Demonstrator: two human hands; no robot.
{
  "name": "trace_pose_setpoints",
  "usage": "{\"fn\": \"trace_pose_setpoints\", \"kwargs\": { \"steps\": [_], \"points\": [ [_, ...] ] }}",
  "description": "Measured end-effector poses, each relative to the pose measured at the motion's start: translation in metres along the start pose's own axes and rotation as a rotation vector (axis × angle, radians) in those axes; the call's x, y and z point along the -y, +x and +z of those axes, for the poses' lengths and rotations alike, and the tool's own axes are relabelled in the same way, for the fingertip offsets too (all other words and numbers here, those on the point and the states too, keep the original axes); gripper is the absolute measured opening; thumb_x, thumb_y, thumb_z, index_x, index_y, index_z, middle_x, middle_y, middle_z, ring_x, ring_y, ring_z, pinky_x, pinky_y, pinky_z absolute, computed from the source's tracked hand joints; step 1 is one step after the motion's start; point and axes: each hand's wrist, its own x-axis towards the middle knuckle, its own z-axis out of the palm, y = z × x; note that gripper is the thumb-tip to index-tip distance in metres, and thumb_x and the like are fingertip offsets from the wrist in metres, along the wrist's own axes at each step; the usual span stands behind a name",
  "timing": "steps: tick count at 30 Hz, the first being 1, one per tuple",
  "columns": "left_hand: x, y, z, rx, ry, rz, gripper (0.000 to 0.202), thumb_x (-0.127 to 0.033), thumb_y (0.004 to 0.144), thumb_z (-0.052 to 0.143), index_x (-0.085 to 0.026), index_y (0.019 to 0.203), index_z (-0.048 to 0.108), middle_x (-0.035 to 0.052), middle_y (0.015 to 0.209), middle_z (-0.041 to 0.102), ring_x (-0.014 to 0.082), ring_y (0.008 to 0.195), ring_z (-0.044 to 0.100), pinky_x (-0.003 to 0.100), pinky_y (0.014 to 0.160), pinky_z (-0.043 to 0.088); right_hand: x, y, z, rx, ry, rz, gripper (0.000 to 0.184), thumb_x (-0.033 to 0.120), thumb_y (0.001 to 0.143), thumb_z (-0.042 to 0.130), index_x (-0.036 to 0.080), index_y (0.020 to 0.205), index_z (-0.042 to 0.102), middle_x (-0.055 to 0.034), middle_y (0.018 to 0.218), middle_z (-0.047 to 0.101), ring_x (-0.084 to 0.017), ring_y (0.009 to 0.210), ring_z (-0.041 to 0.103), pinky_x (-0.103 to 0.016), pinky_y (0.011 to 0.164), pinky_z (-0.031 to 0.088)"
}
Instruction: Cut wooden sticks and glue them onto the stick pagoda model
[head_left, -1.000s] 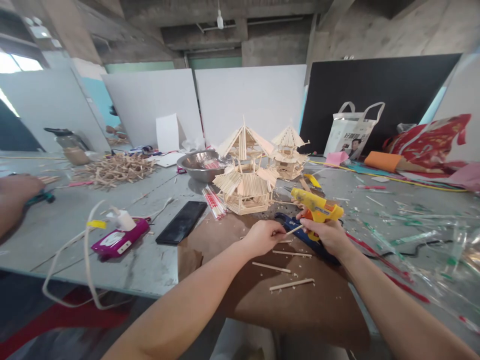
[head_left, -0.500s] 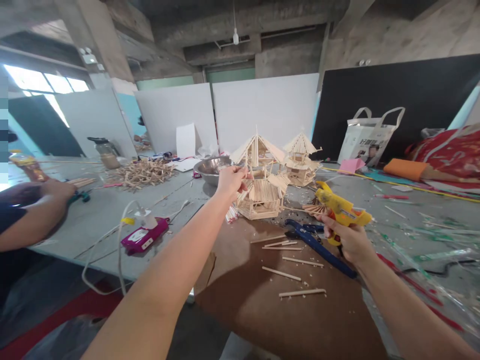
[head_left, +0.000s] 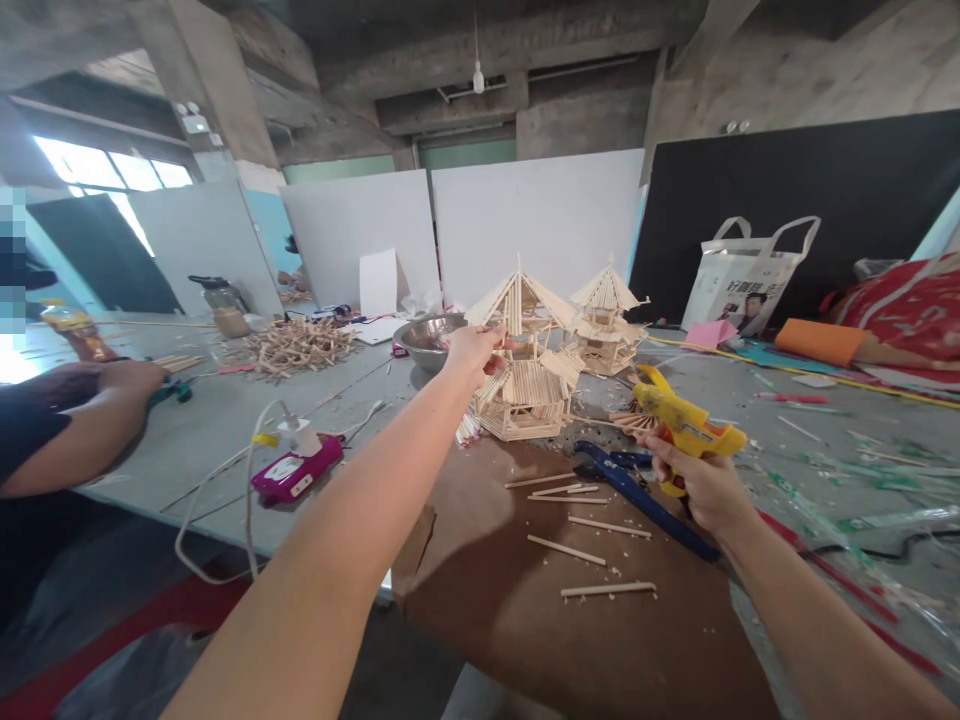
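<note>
My left hand (head_left: 474, 352) reaches forward, fingers pinched on a thin wooden stick held against the left side of the wooden stick pagoda model (head_left: 527, 362). My right hand (head_left: 697, 484) is wrapped round the grip of a yellow glue gun (head_left: 684, 422), nozzle pointing up and left, to the right of the model. A second, smaller stick pagoda (head_left: 606, 318) stands behind it. Several loose sticks (head_left: 574, 551) lie on the brown cardboard sheet (head_left: 525, 610) between my arms, beside blue-handled cutters (head_left: 637, 495).
A steel bowl (head_left: 429, 340) sits behind my left hand. A pink power strip with white cable (head_left: 296, 470) and a stick pile (head_left: 296, 346) lie to the left. Another person's arm (head_left: 82, 430) rests at the far left. Plastic scraps (head_left: 862, 470) and a white bag (head_left: 746, 280) are to the right.
My left hand left the glue gun's nozzle and carried the stick up to the pagoda's left side. My right hand drew the glue gun to the right. The view lifted.
</note>
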Motion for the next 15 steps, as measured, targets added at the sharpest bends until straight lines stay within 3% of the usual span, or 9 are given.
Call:
{"fn": "trace_pose_setpoints", "kwargs": {
  "steps": [7,15],
  "points": [
    [-0.0019,-0.0025,0.0067,-0.037,-0.031,-0.004,0.016,-0.026,0.072,0.052,-0.011,0.078,0.054,0.0033,0.061,0.061,0.0051,0.027,0.040,0.019,0.031,0.025,0.0000,0.0003,-0.0005,-0.004,-0.018,-0.006,0.019,0.031,0.059,0.068,0.019,0.067,0.055,0.0053,0.046,0.046,-0.007,0.037,0.040,-0.020,0.035,0.031],
    [-0.0059,-0.0029,0.0083,-0.048,-0.010,0.019,0.015,-0.025,0.073,0.051,-0.010,0.075,0.053,0.0028,0.064,0.060,0.0040,0.028,0.042,0.018,0.030,0.028,-0.0002,0.0014,0.0001,-0.006,0.011,-0.001,0.019,0.030,0.058,0.068,0.019,0.067,0.056,0.0049,0.048,0.048,-0.006,0.037,0.040,-0.020,0.035,0.031]
  ]
}}
